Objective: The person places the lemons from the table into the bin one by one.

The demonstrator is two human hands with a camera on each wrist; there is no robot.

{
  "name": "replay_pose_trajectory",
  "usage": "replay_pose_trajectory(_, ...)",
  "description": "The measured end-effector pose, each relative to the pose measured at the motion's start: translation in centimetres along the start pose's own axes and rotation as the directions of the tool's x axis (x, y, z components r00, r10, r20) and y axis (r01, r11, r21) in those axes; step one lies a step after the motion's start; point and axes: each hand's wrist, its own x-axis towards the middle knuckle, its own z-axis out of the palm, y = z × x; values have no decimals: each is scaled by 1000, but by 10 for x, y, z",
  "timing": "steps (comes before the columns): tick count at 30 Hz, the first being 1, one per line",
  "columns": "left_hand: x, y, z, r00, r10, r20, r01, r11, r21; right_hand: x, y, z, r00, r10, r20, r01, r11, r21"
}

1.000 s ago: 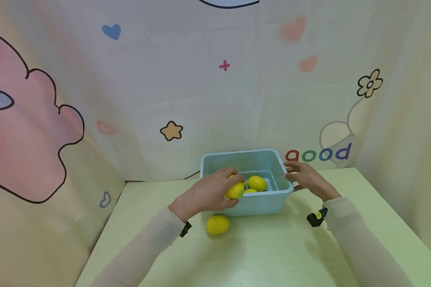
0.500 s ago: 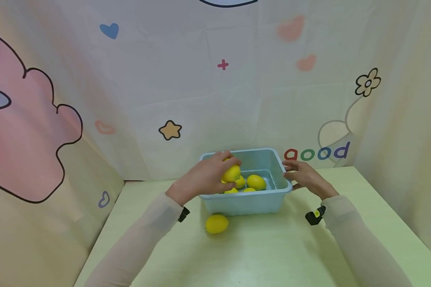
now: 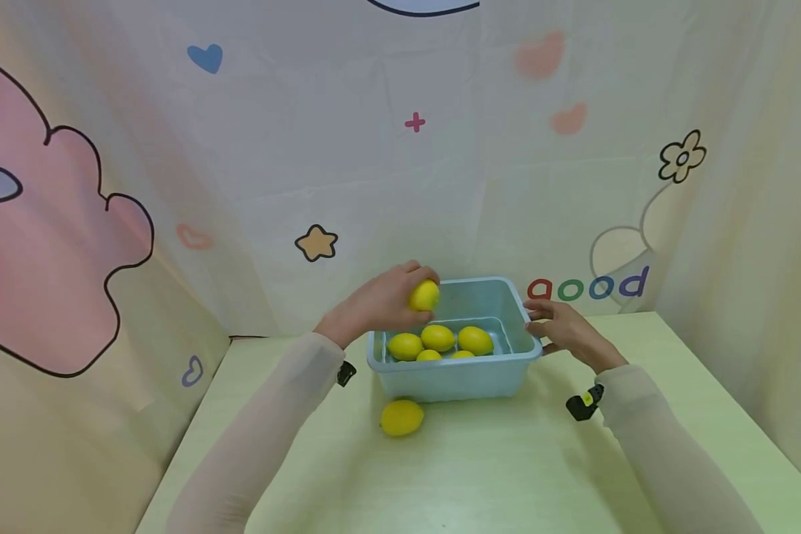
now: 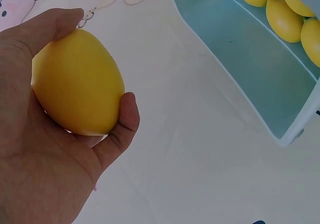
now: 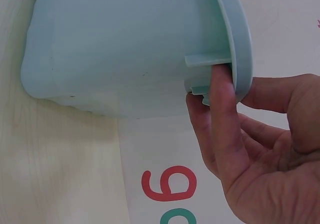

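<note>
My left hand (image 3: 383, 300) grips a yellow lemon (image 3: 425, 295) above the left side of a light-blue plastic bin (image 3: 454, 382). In the left wrist view the thumb and fingers curl round this lemon (image 4: 80, 82), apart from the bin. Several lemons (image 3: 437, 338) lie inside the bin, some partly hidden by its front wall. At the right end, my right hand (image 3: 574, 332) holds the bin's rim. The right wrist view has its fingers (image 5: 225, 119) tucked under the rim (image 5: 243, 49), with the thumb on the rim's other side.
One more lemon (image 3: 402, 417) lies on the pale green table (image 3: 500, 467), just before the bin's front left corner. A printed curtain (image 3: 347, 148) hangs close behind the bin and along both sides.
My left hand has lifted the lemon from the bin's front edge up and slightly left, uncovering more lemons inside. The right hand has stayed at the rim.
</note>
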Motion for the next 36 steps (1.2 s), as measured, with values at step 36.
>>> replay_pose_trajectory(36,46,-53,34,935,-291,202,319,940,-121,0,1,2,1000,-3,-10,3,1000,-24)
